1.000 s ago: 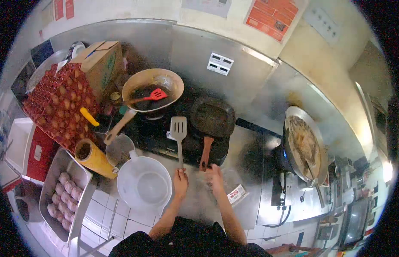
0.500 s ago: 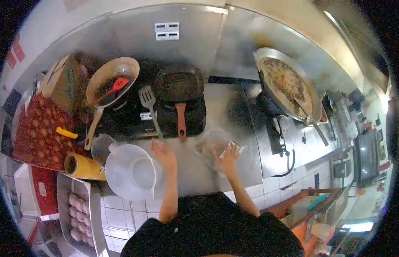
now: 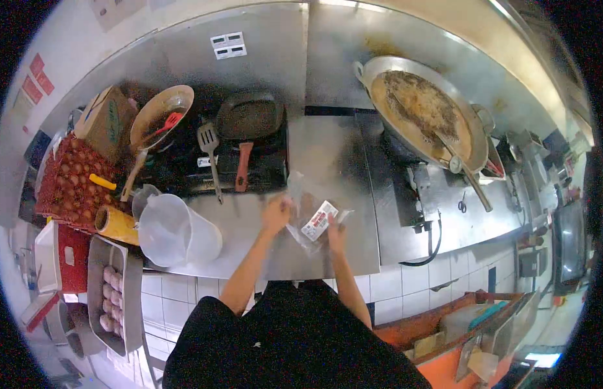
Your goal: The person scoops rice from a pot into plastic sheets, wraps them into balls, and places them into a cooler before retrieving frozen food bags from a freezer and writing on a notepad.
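Observation:
A clear plastic bag point(image 3: 304, 241) with a white label printed in red and black point(image 3: 319, 221) lies on the steel counter in front of me. At its left edge, my left hand point(image 3: 275, 214) is closed, with the fingertips pinching the plastic. My right hand point(image 3: 337, 235) grips the bag's right side beside the label. What the bag contains is hard to make out. A slotted spatula point(image 3: 210, 149) rests past my left hand, its handle reaching over the stove's front edge. Left of my left arm stands a translucent plastic pitcher point(image 3: 185, 233).
A square pan point(image 3: 249, 120) and a round pan point(image 3: 155, 120) holding a red spatula sit on the stove. At right, a large wok point(image 3: 424, 117) holds brown, bubbling oil and a long-handled ladle. Egg trays point(image 3: 74, 181) and a yellow container point(image 3: 116, 225) stand left.
My left hand has moved from near the spatula handle to the bag's left edge. The bag's label now shows. The whole view has shifted slightly as my head turned.

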A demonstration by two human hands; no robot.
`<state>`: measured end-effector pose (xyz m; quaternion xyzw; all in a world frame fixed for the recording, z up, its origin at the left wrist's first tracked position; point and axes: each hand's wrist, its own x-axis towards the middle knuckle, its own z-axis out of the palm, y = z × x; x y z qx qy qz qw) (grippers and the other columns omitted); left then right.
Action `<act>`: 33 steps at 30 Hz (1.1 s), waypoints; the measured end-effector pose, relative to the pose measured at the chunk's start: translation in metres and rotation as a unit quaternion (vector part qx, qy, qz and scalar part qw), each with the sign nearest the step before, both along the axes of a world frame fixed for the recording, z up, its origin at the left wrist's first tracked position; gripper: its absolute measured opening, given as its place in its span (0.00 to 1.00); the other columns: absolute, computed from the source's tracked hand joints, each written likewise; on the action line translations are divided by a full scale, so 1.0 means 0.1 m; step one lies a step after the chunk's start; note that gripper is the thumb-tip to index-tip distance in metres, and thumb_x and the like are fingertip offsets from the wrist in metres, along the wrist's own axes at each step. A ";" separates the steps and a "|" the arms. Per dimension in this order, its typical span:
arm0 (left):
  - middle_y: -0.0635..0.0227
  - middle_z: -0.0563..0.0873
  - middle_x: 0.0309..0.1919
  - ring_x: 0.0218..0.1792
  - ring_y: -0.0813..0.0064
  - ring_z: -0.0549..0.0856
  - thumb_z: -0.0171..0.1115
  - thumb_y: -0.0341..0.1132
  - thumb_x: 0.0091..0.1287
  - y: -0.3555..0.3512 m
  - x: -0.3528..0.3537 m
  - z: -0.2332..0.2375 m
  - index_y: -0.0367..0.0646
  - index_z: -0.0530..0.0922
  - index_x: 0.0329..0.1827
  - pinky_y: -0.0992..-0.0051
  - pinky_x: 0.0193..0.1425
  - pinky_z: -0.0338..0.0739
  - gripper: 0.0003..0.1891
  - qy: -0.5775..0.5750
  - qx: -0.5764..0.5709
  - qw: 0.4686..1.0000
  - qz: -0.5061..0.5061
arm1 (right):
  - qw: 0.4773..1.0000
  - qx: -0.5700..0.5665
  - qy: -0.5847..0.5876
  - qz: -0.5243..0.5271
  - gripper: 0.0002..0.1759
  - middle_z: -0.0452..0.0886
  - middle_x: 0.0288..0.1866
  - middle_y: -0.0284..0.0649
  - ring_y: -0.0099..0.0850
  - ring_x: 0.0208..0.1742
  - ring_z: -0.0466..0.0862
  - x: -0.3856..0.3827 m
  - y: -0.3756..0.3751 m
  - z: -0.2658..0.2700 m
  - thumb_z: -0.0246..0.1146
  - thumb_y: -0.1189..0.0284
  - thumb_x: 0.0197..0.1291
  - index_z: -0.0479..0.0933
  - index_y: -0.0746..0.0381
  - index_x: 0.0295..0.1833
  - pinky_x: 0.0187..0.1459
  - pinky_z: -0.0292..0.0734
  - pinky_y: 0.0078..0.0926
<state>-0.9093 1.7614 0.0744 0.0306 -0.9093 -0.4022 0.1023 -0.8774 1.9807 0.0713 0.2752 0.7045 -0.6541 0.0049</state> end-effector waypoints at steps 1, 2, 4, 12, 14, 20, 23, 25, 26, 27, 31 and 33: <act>0.53 0.85 0.41 0.50 0.51 0.83 0.63 0.35 0.61 0.19 0.11 0.24 0.46 0.81 0.54 0.59 0.58 0.76 0.17 -0.011 0.030 0.999 -0.017 | 0.994 0.109 -0.013 -0.001 0.43 0.79 0.57 0.50 0.42 0.57 0.79 -0.04 -0.02 -0.11 0.64 0.46 0.62 0.65 0.73 0.66 0.57 0.74 0.39; 0.53 0.86 0.41 0.51 0.51 0.83 0.61 0.33 0.60 0.40 0.20 0.50 0.46 0.83 0.51 0.59 0.58 0.76 0.15 -0.022 0.055 0.998 -0.037 | 0.995 0.096 -0.013 -0.001 0.43 0.79 0.57 0.50 0.42 0.57 0.79 -0.02 0.00 -0.09 0.64 0.46 0.62 0.65 0.73 0.66 0.57 0.74 0.39; 0.51 0.85 0.46 0.54 0.50 0.82 0.60 0.32 0.62 0.79 0.34 0.77 0.44 0.82 0.52 0.61 0.60 0.75 0.15 0.160 0.017 0.982 -0.094 | 0.985 -0.138 0.008 0.104 0.35 0.76 0.59 0.49 0.33 0.57 0.78 0.08 0.16 0.06 0.58 0.48 0.67 0.66 0.65 0.67 0.53 0.77 0.33; 0.48 0.78 0.60 0.58 0.49 0.79 0.58 0.29 0.63 1.25 1.00 2.34 0.38 0.81 0.50 0.58 0.65 0.72 0.13 0.058 -0.024 0.947 -0.314 | 0.754 -0.647 0.075 0.081 0.31 0.74 0.65 0.42 0.38 0.63 0.76 0.38 0.58 0.24 0.53 0.49 0.70 0.66 0.58 0.70 0.61 0.76 0.39; 0.49 0.76 0.62 0.56 0.50 0.80 0.57 0.29 0.64 1.09 0.95 2.16 0.41 0.79 0.54 0.58 0.64 0.73 0.15 0.022 0.025 0.947 -0.321 | 0.843 -0.528 0.063 0.082 0.35 0.72 0.69 0.42 0.41 0.67 0.74 0.48 0.65 0.47 0.51 0.44 0.69 0.65 0.57 0.72 0.64 0.73 0.44; 0.49 0.79 0.54 0.49 0.49 0.83 0.59 0.31 0.63 1.18 0.86 2.23 0.40 0.77 0.56 0.57 0.52 0.79 0.17 -0.091 0.049 0.966 -0.237 | 0.787 -0.606 -0.063 0.099 0.41 0.70 0.70 0.41 0.40 0.67 0.73 0.55 0.69 0.27 0.49 0.37 0.67 0.62 0.54 0.74 0.64 0.74 0.46; 0.50 0.82 0.49 0.48 0.50 0.84 0.63 0.33 0.60 1.14 0.74 1.91 0.38 0.81 0.48 0.56 0.49 0.81 0.14 -0.092 -0.118 0.954 -0.261 | 0.828 -0.539 -0.072 0.137 0.45 0.70 0.71 0.41 0.41 0.69 0.72 0.61 0.60 0.47 0.49 0.35 0.64 0.60 0.55 0.75 0.65 0.72 0.47; 0.51 0.83 0.46 0.45 0.50 0.85 0.65 0.35 0.58 1.07 0.66 1.79 0.38 0.82 0.45 0.56 0.48 0.81 0.14 -0.102 -0.223 0.940 -0.238 | 0.831 -0.535 -0.083 0.132 0.45 0.69 0.71 0.41 0.41 0.69 0.72 0.58 0.55 0.47 0.49 0.35 0.64 0.60 0.55 0.75 0.66 0.71 0.47; 0.52 0.84 0.43 0.44 0.49 0.85 0.66 0.36 0.57 1.02 0.61 1.79 0.39 0.83 0.40 0.55 0.47 0.82 0.12 -0.127 -0.283 0.915 -0.259 | 0.833 -0.533 -0.090 0.120 0.45 0.69 0.72 0.41 0.41 0.69 0.71 0.56 0.51 0.49 0.49 0.35 0.64 0.60 0.55 0.76 0.67 0.71 0.47; 0.53 0.86 0.40 0.43 0.49 0.85 0.66 0.37 0.56 0.96 0.56 1.77 0.39 0.84 0.36 0.55 0.47 0.82 0.11 -0.150 -0.343 0.884 -0.279 | 0.832 -0.532 -0.090 0.128 0.45 0.69 0.72 0.41 0.41 0.69 0.71 0.54 0.49 0.51 0.49 0.35 0.64 0.60 0.55 0.76 0.67 0.71 0.47; 0.51 0.86 0.35 0.40 0.49 0.86 0.64 0.35 0.55 0.79 0.51 1.58 0.39 0.84 0.29 0.55 0.44 0.82 0.08 -0.159 -0.342 0.886 -0.270 | 0.823 -0.541 -0.071 0.159 0.45 0.68 0.72 0.44 0.44 0.68 0.72 0.44 0.31 0.57 0.49 0.36 0.65 0.58 0.58 0.76 0.66 0.70 0.48; 0.51 0.86 0.33 0.37 0.49 0.86 0.63 0.34 0.55 0.65 0.48 1.62 0.39 0.84 0.31 0.55 0.42 0.82 0.08 -0.065 -0.274 0.918 -0.280 | 0.794 -0.578 -0.062 0.175 0.43 0.68 0.72 0.44 0.43 0.68 0.73 0.47 0.20 0.51 0.48 0.37 0.67 0.59 0.58 0.76 0.66 0.72 0.46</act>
